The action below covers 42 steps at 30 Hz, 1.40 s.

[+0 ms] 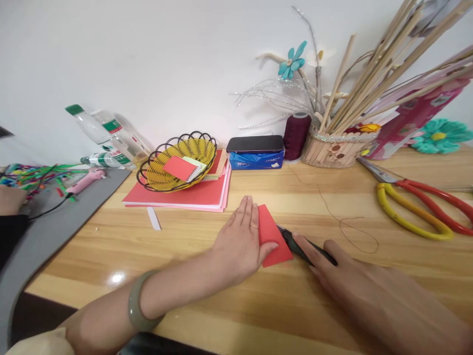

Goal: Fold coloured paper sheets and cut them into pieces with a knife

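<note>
A small piece of red paper (pixel 272 235) lies on the wooden table, partly covered by my left hand (pixel 242 236). That hand presses flat on it, fingers stretched out and thumb over its lower part. My right hand (pixel 325 266) is closed around a dark utility knife (pixel 308 248). The blade points up and left, and its tip is at the paper's right edge. I cannot tell whether the blade touches the paper. A narrow white paper strip (pixel 154 218) rests to the left of my left hand.
Behind stand a yellow basket (pixel 155 172) with cut cards on a stack of red paper (pixel 177 198), a blue tissue pack (pixel 254 160), a thread spool (pixel 297 135) and a stick holder (pixel 334 148). Large scissors (pixel 410 197) lie right. Another person's hand (pixel 13 199) is far left.
</note>
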Motion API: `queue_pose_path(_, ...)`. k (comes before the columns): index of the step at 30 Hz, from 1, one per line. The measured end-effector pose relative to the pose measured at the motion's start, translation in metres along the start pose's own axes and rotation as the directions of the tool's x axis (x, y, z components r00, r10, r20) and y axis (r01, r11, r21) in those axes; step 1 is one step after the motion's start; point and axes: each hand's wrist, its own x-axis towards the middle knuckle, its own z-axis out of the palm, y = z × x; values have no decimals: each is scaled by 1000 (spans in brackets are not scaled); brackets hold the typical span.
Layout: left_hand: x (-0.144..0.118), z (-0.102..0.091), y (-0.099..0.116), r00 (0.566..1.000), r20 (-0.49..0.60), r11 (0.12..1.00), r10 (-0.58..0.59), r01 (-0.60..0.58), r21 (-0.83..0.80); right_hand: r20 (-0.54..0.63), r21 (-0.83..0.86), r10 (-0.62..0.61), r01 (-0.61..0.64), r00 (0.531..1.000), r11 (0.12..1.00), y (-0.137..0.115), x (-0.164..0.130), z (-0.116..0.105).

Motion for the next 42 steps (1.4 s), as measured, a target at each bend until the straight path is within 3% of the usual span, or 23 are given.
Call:
queue_pose_path(3, 0, 2, 0, 1000, -11, 1000, -12, 12, -7, -37, -69, -104, 101, 994, 992, 2, 2, 1)
queue_pose_path(13, 0, 1, 0, 999, -43, 1000, 5, -5, -20, 33, -31, -129, 130, 991, 991, 6, 15, 1)
queue_pose_path(16, 0, 1, 0, 998, -56, 999, 3, -5, -32, 40, -62, -128, 130, 991, 990, 7, 18, 5)
queue_pose_path(21, -2, -5, 1, 1000, 19, 998, -21, 22, -52, 99, -82, -97, 105, 990, 991, 8, 22, 11)
queue_pose_path(30, 0, 3, 0, 999, -21, 996, -24, 23, -85, 207, -69, -71, 86, 976, 994, 24, 57, 9)
queue_pose_path(37, -4, -2, -19, 980, -195, 937, -34, -37, -347, 104, -200, -17, 37, 994, 979, 20, 62, 12)
queue_pose_path(40, -5, -9, -27, 963, -242, 883, -122, -5, -468, 47, -211, -24, 33, 999, 977, 19, 59, 13)
queue_pose_path(42, -3, -12, -30, 958, -216, 851, -191, 52, -523, 30, -203, -31, 37, 999, 978, 20, 59, 13)
